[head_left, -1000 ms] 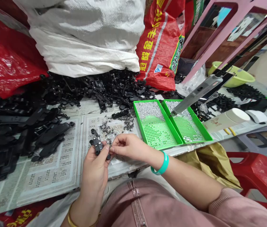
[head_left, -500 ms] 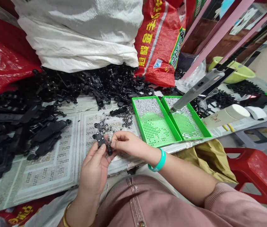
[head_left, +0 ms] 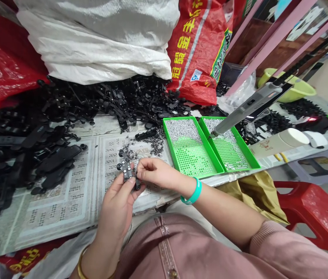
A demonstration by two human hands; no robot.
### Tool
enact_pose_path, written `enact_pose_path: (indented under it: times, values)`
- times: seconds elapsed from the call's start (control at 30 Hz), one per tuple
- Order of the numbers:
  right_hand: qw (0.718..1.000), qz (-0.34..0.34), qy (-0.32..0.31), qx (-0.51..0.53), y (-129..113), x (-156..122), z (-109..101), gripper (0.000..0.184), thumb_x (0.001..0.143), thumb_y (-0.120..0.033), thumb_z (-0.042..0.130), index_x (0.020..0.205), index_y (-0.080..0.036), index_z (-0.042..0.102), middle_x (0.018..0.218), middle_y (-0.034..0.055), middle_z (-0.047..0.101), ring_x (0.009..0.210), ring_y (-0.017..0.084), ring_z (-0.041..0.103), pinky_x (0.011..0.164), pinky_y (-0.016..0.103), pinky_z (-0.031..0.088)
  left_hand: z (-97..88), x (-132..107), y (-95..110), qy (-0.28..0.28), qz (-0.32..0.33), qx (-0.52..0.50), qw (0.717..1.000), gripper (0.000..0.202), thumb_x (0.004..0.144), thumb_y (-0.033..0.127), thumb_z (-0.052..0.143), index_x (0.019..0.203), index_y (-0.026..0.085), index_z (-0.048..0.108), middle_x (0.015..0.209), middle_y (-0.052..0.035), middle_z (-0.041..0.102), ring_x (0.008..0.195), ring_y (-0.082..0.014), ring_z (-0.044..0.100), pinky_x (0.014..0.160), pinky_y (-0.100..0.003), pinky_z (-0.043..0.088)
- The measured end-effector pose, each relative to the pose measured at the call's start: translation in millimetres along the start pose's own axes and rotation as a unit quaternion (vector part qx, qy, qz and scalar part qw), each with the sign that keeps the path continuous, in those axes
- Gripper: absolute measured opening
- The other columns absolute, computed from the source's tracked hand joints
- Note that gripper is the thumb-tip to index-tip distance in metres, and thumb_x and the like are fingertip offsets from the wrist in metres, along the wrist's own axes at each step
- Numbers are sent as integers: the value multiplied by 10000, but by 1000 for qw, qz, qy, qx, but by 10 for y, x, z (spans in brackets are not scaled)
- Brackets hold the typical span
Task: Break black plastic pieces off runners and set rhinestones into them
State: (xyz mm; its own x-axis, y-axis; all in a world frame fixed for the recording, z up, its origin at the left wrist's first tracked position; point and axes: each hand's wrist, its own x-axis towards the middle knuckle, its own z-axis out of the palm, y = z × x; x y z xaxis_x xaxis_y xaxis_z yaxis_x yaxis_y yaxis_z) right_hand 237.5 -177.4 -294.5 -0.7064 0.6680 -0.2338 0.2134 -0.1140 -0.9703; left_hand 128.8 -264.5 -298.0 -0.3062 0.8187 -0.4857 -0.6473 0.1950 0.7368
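My left hand (head_left: 120,199) is closed around a small black plastic part (head_left: 126,169) with stubby arms and several shiny screw heads on its face. The thumb presses on its lower end. Fingertips of my right hand (head_left: 155,173) are pinched together against the part's right side; anything between them is too small to make out. Tiny black pieces (head_left: 155,147) lie scattered on the table just beyond both hands. To the right stand two green trays (head_left: 178,166) with perforated beds, partly covered by small silvery screws.
Black plastic parts (head_left: 108,97) are heaped along the back, with larger black shells (head_left: 56,159) at left. An electric screwdriver (head_left: 245,106) hangs over the right tray. White sacks (head_left: 100,42) and a red bag (head_left: 195,58) stand behind. A pale cup (head_left: 280,143) lies at right.
The black part has turned slightly in my left hand, so its screw heads show more plainly. My right hand stays pinched beside it. The view has shifted a little.
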Motion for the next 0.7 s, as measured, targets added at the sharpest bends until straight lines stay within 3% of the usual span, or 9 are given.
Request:
enact_pose_path:
  times: [0.47, 0.7]
  values:
    - [994, -75, 26, -75, 81, -128, 20, 141, 751, -139, 525, 651, -172, 432, 664, -41, 449, 626, 88, 418, 613, 208, 374, 42, 22, -22, -14, -50, -11, 999, 300, 680, 184, 666, 979, 188, 686, 1025, -54, 678, 1003, -232, 607, 813, -420, 543]
    - [996, 5, 40, 84, 93, -128, 43, 146, 776, -195, 554, 680, -162, 449, 675, -35, 473, 623, 85, 452, 591, 202, 392, 45, -10, -68, 1, -24, 9, 1000, 318, 663, 210, 698, 982, 202, 696, 1067, -50, 668, 1005, -214, 598, 832, -394, 538]
